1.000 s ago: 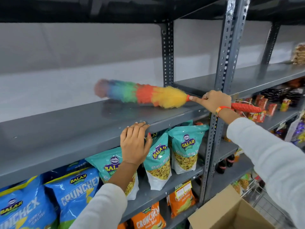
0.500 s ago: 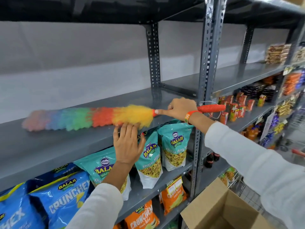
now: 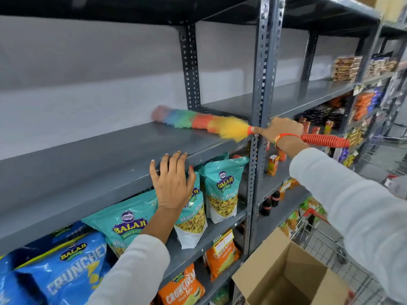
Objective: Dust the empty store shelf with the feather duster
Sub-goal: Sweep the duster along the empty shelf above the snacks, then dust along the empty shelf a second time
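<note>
Since the frame half a second earlier, the feather duster (image 3: 202, 123) has swept from the left part of the shelf to its right end, and its head now lies by the rear upright (image 3: 190, 69). The right hand has travelled with it, past the front upright (image 3: 264, 69).

From left to right: the empty grey shelf (image 3: 77, 166) runs across the view at chest level, its surface bare. Blue snack bags (image 3: 63, 267) and teal snack bags (image 3: 222, 190) stand on the tier below. The left hand (image 3: 172, 181) rests flat against the front edge of the shelf, fingers spread and extended upward, gripping nothing. The multicoloured head of the duster lies on the shelf surface near the back wall, blurred at the tip. The right hand (image 3: 280, 129) is closed around the duster's orange ribbed handle (image 3: 326, 140), index finger extended along the shaft toward the head; an orange band circles the wrist. An open cardboard box (image 3: 286, 280) sits below right, beside a wire shopping cart (image 3: 319, 241).
</note>
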The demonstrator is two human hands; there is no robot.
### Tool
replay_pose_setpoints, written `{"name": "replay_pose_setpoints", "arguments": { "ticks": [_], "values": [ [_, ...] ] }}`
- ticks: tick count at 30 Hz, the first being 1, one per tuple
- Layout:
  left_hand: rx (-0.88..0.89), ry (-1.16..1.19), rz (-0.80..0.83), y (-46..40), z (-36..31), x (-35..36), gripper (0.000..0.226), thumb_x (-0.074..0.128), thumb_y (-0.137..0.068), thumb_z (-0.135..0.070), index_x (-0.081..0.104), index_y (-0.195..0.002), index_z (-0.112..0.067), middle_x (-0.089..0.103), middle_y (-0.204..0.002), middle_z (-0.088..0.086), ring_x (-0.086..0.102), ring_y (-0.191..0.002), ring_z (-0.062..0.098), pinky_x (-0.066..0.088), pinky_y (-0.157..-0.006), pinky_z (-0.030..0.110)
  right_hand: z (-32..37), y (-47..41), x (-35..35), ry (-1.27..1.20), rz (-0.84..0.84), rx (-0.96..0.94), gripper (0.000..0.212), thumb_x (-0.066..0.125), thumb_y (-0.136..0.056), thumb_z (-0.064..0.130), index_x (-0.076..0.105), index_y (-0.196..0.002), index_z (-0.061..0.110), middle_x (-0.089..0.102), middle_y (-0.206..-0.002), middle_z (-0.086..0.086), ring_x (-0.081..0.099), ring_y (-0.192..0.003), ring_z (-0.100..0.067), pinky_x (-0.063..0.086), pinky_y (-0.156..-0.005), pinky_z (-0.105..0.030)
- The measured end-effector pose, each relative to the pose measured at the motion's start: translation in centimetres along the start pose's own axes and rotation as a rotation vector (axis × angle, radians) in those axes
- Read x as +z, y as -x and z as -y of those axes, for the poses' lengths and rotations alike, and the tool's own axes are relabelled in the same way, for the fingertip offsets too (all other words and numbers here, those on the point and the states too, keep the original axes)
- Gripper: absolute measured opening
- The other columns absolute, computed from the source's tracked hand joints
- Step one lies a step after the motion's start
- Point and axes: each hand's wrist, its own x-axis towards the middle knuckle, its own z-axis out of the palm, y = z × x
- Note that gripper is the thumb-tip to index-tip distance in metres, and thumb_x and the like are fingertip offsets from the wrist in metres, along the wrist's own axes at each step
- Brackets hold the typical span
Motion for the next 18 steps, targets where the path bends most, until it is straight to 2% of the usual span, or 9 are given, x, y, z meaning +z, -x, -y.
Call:
{"name": "replay_pose_setpoints", "arguments": {
  "ticks": [2, 7, 9, 11, 14, 18],
  "values": [
    [0.001, 0.011, 0.017, -0.4, -0.5, 0.3, 0.036, 0.045, -0.089, -0.033, 0.065, -0.109, -0.011, 0.065, -0.112, 0.004, 0.049, -0.108, 0.024, 0.021, -0.104, 0.049, -0.4, -0.2, -0.3, 0.031, -0.029, 0.062, 0.082, 0.036, -0.071, 0.086, 0.067, -0.088, 0.012, 0.057, -0.075, -0.007, 0.052, -0.069, -0.025, 0.037, -0.064, -0.03],
    [-0.008, 0.031, 0.076, -0.9, -1.4, 0.5, 0.039, 0.041, -0.089, -0.035, 0.065, -0.108, -0.011, 0.066, -0.108, 0.005, 0.055, -0.104, 0.027, 0.02, -0.104, 0.051, -0.4, 0.4, -0.6, 0.025, -0.131, 0.123, 0.069, 0.04, -0.085, 0.07, 0.069, -0.092, 0.009, 0.069, -0.089, -0.012, 0.064, -0.083, -0.03, 0.038, -0.063, -0.03],
    [-0.015, 0.048, 0.093, -0.9, -1.6, 0.4, 0.04, 0.04, -0.089, -0.035, 0.065, -0.108, -0.01, 0.066, -0.108, 0.006, 0.056, -0.103, 0.028, 0.02, -0.104, 0.051, -0.2, 0.9, 0.0, -0.05, -0.168, 0.137, 0.07, 0.041, -0.085, 0.071, 0.067, -0.088, 0.007, 0.07, -0.09, -0.014, 0.066, -0.083, -0.031, 0.041, -0.062, -0.031],
    [-0.017, 0.064, 0.1, -0.9, -1.6, 0.2, 0.041, 0.039, -0.089, -0.035, 0.065, -0.108, -0.01, 0.066, -0.11, 0.006, 0.057, -0.104, 0.029, 0.02, -0.104, 0.051, 0.0, 1.7, 0.7, -0.128, -0.197, 0.14, 0.07, 0.039, -0.084, 0.073, 0.062, -0.075, 0.007, 0.069, -0.083, -0.015, 0.064, -0.073, -0.03, 0.044, -0.06, -0.031],
    [-0.002, 0.082, 0.096, -0.8, -1.3, 0.0, 0.041, 0.039, -0.09, -0.035, 0.065, -0.11, -0.011, 0.066, -0.112, 0.006, 0.058, -0.105, 0.029, 0.022, -0.104, 0.051, 0.4, 2.9, 1.5, -0.227, -0.193, 0.116, 0.071, 0.034, -0.083, 0.075, 0.04, -0.054, 0.011, 0.06, -0.069, -0.013, 0.054, -0.06, -0.027, 0.042, -0.055, -0.03],
    [0.005, 0.086, 0.021, -0.5, -0.2, -0.8, 0.037, 0.043, -0.089, -0.033, 0.065, -0.111, -0.012, 0.066, -0.113, 0.004, 0.056, -0.107, 0.026, 0.024, -0.104, 0.05, 2.6, 3.9, 1.1, -0.336, -0.172, -0.011, 0.07, 0.03, -0.08, 0.08, 0.031, -0.049, 0.017, 0.054, -0.063, -0.01, 0.056, -0.061, -0.026, 0.045, -0.057, -0.032]
  ]
}}
